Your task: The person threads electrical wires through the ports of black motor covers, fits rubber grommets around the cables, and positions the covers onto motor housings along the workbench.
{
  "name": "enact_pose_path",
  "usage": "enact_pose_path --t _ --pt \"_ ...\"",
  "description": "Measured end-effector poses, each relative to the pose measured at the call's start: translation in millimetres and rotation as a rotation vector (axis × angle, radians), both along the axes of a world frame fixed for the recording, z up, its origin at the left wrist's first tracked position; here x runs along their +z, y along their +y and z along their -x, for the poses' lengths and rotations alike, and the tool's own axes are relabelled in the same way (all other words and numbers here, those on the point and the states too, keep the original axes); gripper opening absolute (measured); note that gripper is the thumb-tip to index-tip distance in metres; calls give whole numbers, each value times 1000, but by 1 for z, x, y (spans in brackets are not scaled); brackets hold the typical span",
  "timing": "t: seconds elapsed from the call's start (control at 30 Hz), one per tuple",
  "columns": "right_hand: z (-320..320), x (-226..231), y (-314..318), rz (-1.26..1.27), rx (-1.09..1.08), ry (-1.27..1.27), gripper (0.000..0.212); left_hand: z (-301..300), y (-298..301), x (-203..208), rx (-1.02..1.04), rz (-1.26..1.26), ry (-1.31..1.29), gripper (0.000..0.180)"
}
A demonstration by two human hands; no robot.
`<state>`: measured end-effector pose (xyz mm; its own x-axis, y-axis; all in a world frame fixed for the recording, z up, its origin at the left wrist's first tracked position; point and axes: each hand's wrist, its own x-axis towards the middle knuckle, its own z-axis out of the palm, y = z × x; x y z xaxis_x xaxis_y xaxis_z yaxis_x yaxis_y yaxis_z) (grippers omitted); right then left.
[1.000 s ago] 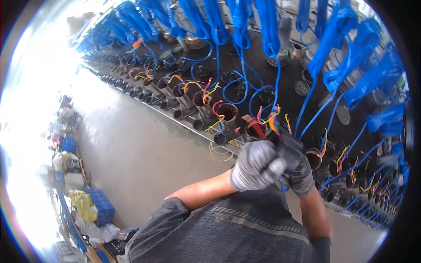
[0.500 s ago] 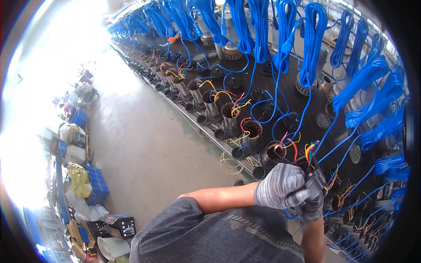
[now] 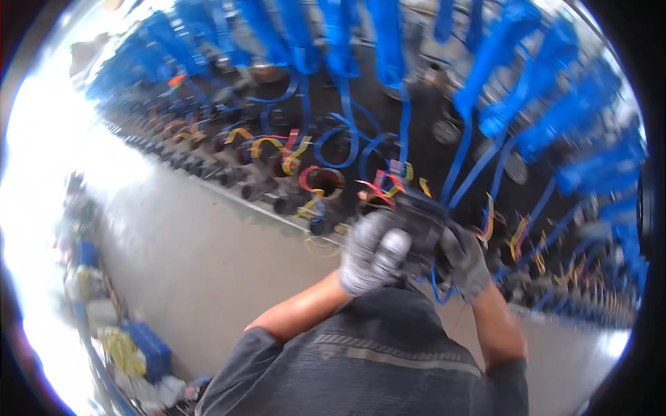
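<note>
Both my hands wear grey knitted gloves and are closed around a dark, boxy part (image 3: 420,218) above the bench edge. My left hand (image 3: 374,253) grips its left side, fingers bent over it. On the other side my right hand (image 3: 466,262) has hold of it too. Motion blur hides its details. Red and yellow wires (image 3: 385,179) show just beyond the part. A blue cable (image 3: 437,286) loops below it, beside my right hand. Left of my hands, an open round motor housing (image 3: 325,182) stands with coloured wires coming out of its top.
A long row of similar housings (image 3: 239,163) with wires lines the dark bench. Coiled blue cables (image 3: 388,48) hang along the back and right. At the far left, a blue crate (image 3: 147,352) and a yellow-green bag (image 3: 121,350) lie on the floor.
My view has swung and blurred. Both hands, with the dark part, now appear farther left and higher in view. My right hand, earlier largely behind the left, is now apart on the right side.
</note>
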<state>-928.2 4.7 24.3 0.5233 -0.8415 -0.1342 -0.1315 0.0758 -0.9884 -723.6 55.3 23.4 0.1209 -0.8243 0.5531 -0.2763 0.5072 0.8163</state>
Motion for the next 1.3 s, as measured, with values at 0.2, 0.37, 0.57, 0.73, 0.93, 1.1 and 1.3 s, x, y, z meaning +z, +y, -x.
enact_pose_path --t 0.2,0.37,0.57,0.73,0.93,1.1,1.3 --pt "-12 -12 -90 300 64 187 36 -20 -3 -50 87 -298 -148 24" --pt "-19 -75 -178 120 12 -78 27 -28 12 -45 84 -511 72 24" --pt "10 -165 -246 -422 -252 -425 22 -53 49 -73 182 -634 -82 25" --pt "-7 -186 -265 -499 -354 -398 27 -58 68 -89 273 -782 -61 23" --pt "-38 -183 -262 -698 -342 -521 27 -50 63 -84 293 -773 -97 26" --pt "-53 -211 -292 -699 -417 -726 28 -39 57 -80 215 -793 -148 28" --pt "-40 -222 -267 -578 -693 -1 27 -40 71 -84 265 -803 -121 25"
